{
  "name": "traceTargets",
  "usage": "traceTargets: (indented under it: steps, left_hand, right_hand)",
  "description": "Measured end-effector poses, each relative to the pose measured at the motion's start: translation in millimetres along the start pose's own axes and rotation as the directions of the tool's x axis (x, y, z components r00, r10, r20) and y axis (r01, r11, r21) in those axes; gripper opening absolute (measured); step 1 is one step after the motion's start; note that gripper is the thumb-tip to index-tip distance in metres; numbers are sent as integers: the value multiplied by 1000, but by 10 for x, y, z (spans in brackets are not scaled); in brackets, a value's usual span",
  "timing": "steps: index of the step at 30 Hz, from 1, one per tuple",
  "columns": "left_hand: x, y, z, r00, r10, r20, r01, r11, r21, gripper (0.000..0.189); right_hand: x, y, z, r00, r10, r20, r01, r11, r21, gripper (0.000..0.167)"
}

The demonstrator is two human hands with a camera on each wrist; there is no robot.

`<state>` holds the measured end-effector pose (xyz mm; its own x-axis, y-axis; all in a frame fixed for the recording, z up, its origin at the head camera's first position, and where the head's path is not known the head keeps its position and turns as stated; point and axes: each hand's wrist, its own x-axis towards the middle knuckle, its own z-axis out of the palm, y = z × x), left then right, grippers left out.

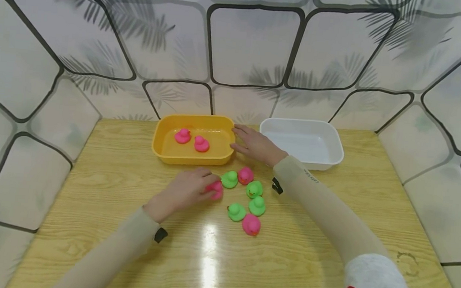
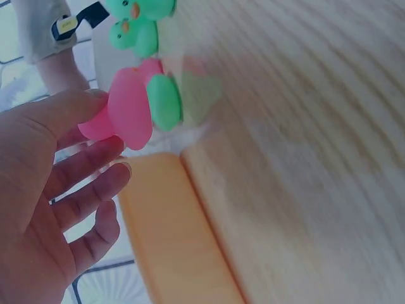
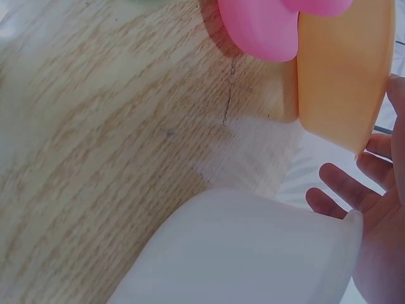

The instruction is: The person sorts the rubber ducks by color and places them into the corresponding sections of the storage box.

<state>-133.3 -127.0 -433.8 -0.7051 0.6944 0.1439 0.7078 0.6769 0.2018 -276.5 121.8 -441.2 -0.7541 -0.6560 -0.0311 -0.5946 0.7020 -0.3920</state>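
My left hand [image 1: 187, 187] pinches a pink toy duck [image 2: 130, 107] between thumb and fingers, low over the table in front of the yellow tray [image 1: 192, 161]. Two pink ducks [image 1: 201, 144] sit inside that tray. At the tray's right end, my right hand [image 1: 257, 145] reaches out with loosely extended fingers, the fingertips at its rim. Right of the held duck lie several green ducks [image 1: 254, 189] and two more pink ducks [image 1: 251, 225] on the table.
A white tray [image 1: 302, 143] stands to the right of the yellow one, partly behind my right hand and forearm. Both trays are near the back edge of the wooden table [image 1: 119, 189]. A patterned wall covering [image 1: 251, 45] rises behind and along both sides.
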Motion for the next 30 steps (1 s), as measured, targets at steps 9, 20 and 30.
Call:
traceTargets:
  steps: [9, 20, 30]
  left_hand:
    - [-99, -109, -161, 997, -8, -73, 10, 1000, 24, 32]
    - [-118, -299, -378, 996, -50, -77, 55, 997, 61, 33]
    - [-73, -612, -570, 979, -128, -156, 128, 992, -10, 34]
  right_hand:
    - [5, 1, -2, 1000, -3, 9, 3, 1000, -9, 68]
    - [-7, -36, -31, 1000, 0, 13, 0, 1000, 6, 67]
    - [-12, -53, -39, 1000, 15, 22, -15, 1000, 9, 68]
